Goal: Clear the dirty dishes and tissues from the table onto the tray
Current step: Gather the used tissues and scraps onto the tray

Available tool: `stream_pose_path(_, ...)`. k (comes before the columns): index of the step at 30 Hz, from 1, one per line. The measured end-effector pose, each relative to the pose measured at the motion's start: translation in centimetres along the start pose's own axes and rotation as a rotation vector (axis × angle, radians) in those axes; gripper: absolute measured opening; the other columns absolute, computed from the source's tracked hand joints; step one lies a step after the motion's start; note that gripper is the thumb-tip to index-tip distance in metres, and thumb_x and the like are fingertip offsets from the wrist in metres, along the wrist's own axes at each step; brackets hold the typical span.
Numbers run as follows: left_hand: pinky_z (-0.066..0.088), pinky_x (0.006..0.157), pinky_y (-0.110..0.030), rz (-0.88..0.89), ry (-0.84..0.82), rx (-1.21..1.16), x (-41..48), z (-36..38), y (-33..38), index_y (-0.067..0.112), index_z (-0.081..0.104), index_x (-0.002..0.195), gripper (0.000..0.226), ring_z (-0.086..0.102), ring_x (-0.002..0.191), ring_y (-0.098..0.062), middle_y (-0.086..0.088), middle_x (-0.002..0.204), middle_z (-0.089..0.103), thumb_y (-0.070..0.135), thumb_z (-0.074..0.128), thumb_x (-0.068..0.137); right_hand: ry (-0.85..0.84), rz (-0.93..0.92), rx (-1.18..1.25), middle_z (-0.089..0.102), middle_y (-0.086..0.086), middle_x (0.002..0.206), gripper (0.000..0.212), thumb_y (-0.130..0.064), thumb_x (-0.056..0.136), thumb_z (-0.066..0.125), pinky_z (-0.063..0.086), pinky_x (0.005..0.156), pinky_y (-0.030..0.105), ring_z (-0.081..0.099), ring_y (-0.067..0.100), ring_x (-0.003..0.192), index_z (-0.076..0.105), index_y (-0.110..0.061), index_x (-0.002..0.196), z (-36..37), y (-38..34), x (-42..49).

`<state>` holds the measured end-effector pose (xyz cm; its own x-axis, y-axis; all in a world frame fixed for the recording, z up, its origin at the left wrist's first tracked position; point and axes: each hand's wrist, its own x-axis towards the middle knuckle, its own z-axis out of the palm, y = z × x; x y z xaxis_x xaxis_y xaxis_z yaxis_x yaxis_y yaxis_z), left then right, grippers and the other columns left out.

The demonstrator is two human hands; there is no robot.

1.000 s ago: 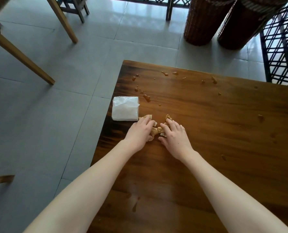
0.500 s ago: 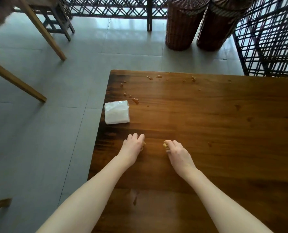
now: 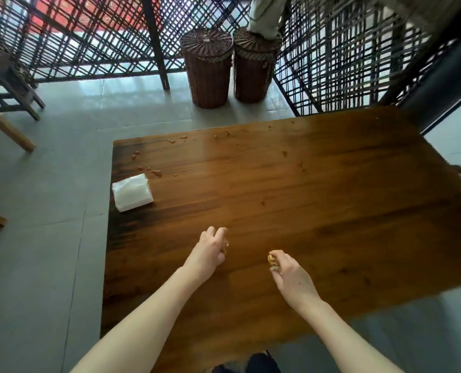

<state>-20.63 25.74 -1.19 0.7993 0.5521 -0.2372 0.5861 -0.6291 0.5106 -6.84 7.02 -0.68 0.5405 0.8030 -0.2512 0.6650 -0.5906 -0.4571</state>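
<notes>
Head view: a second ago both hands were pressed together just beside the tissue pack (image 3: 132,192), raking up a heap of brownish leftovers. Now they are drawn back toward the near edge of the table (image 3: 318,211) and sit apart. The left hand (image 3: 210,251) is curled round a brown scrap (image 3: 225,243) that barely peeks out past its fingers. The right hand (image 3: 288,275) pinches a brown lump (image 3: 273,258) at its fingertips. The spot where the heap lay is bare wood, so my reading is that the gathering is done and the carry to the tray comes next. The head has also lifted, bringing the two wicker baskets (image 3: 207,65) and the lattice screen (image 3: 75,36) into sight.

The tissue pack is still at the table's left edge, with sauce spots (image 3: 156,172) just beyond it and more specks scattered toward the far side, so wiping and clearing remain.

No tray shows anywhere, and no dishes either. The table's right end runs out of frame, where something pale is cut off at the edge. How much each fist holds is hidden by the fingers, and the frame is smeared by motion
</notes>
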Motion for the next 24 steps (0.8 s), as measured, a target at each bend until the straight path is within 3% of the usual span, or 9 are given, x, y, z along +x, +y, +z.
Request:
stream_pose_path(3, 0.043, 0.089, -0.024, 0.074, -0.030, 0.030, 0.9, 0.3, 4.3, 0.017, 0.029, 0.145, 0.066, 0.046, 0.114, -0.022, -0.006, 0.125, 0.043, 0.007, 0.058, 0.087, 0.044, 0.067, 0.035, 0.058, -0.008, 0.123, 0.041, -0.022, 0.096, 0.053, 0.047, 0.079, 0.011, 0.059, 0.007, 0.105, 0.042, -0.026, 0.135, -2.6, 2.5, -2.3)
stream_pose_path(9, 0.045, 0.093, -0.035, 0.223, -0.103, 0.115, 3.4, 2.5, 15.1, 0.017, 0.028, 0.145, 0.067, 0.044, 0.117, -0.026, -0.006, 0.128, 0.040, 0.009, 0.057, 0.086, 0.141, 0.172, 0.089, 0.058, -0.006, 0.124, 0.038, -0.020, 0.098, 0.048, 0.038, 0.069, 0.007, 0.059, 0.010, 0.104, 0.040, -0.026, 0.135, -8.2, 9.7, -5.9)
stream_pose_path(18, 0.044, 0.089, -0.033, 0.383, -0.139, 0.079, 7.5, 12.6, 35.0, 0.018, 0.035, 0.141, 0.059, 0.044, 0.115, -0.026, -0.003, 0.122, 0.042, 0.009, 0.056, 0.086, 0.335, 0.324, 0.251, 0.057, 0.000, 0.125, 0.033, -0.015, 0.096, 0.048, 0.051, 0.084, 0.031, 0.058, 0.018, 0.106, 0.046, -0.022, 0.129, -16.9, 26.5, -11.0)
stream_pose_path(24, 0.045, 0.087, -0.032, 0.481, -0.137, 0.064, 9.8, 18.3, 47.3, 0.020, 0.045, 0.132, 0.045, 0.046, 0.110, -0.024, -0.003, 0.116, 0.044, 0.012, 0.055, 0.088, 0.384, 0.377, 0.250, 0.056, 0.003, 0.120, 0.029, -0.012, 0.094, 0.049, 0.051, 0.085, 0.040, 0.058, 0.024, 0.104, 0.051, -0.019, 0.122, -23.0, 37.8, -14.8)
